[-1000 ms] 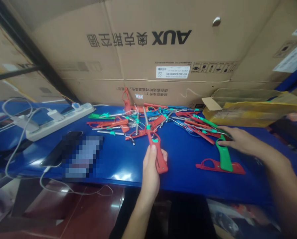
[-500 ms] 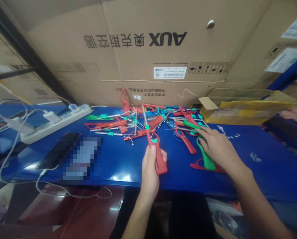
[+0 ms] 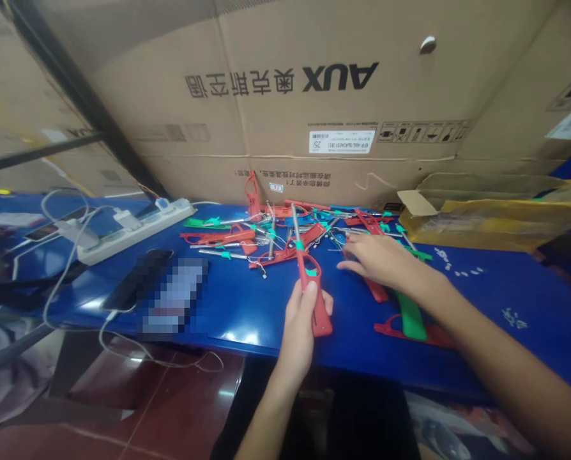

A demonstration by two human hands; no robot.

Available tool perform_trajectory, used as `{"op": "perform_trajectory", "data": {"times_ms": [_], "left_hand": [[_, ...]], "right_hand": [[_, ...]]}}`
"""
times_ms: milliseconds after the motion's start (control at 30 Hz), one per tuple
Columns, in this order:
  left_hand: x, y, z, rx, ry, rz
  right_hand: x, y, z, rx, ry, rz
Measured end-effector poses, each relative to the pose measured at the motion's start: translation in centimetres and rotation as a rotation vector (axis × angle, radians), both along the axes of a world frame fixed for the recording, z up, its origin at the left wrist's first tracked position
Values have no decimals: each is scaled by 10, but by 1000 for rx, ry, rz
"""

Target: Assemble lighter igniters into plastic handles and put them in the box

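Note:
My left hand point(image 3: 302, 326) is wrapped round the handle of a red long-neck lighter point(image 3: 320, 313). Its metal barrel points up and away, and a teal trigger shows in the red loop. Over the right side of a pile of lighter parts point(image 3: 266, 239), my right hand point(image 3: 381, 255) has its thumb and fingers apart, fingertips among the parts. What those fingertips touch is partly hidden. A red handle piece point(image 3: 377, 291) lies below this hand. Beneath my right forearm rest a green lighter body point(image 3: 412, 318) and a red half-shell point(image 3: 391, 327).
An open cardboard box with yellow tape point(image 3: 496, 220) stands at the right. Small white bits point(image 3: 467, 273) lie before it. Phones point(image 3: 137, 281) and a power strip point(image 3: 137, 233) with cables occupy the left. A large carton wall point(image 3: 276, 134) closes off the back of the blue table point(image 3: 247, 306).
My right hand has moved left, away from the green lighter body, to the parts nearer the middle. The left hand keeps the red lighter. The view has shifted slightly left.

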State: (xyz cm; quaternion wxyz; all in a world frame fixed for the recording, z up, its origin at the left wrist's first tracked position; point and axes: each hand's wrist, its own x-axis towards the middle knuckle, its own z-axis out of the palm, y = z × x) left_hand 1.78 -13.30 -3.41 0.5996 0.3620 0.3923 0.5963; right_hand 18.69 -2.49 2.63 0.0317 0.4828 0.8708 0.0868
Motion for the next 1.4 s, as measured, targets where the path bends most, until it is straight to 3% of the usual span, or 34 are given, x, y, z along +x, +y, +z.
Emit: {"op": "perform_trajectory", "data": {"times_ms": [267,367,467,600,767,867,1067,1167,1267,1400], "left_hand": [[-11,6,14,-32,64,163],[-22,25,30,112,165,84],[-28,50,45,265,213,108],[-27,92,53,344,312,-15],[-38,143,48,431,300,16],[-49,158,41,440,305,16],[-58,158,35,314,81,-70],[-55,158,36,276,31,-119],[-50,157,33,220,3,-172],[-44,153,27,219,13,-241]], "right_hand": [[-8,-13,-18,50,40,-266],[-12,-10,-19,60,76,-356],[-13,-3,-24,62,107,-411],[-9,5,-27,55,169,-428],[-3,1,-16,95,292,-362],[1,-2,-15,152,398,-313],[-4,-10,-30,259,730,-156],[-11,-20,-28,323,912,-41],[-14,-32,-20,436,891,164],[-16,-43,-14,406,847,234]]}}
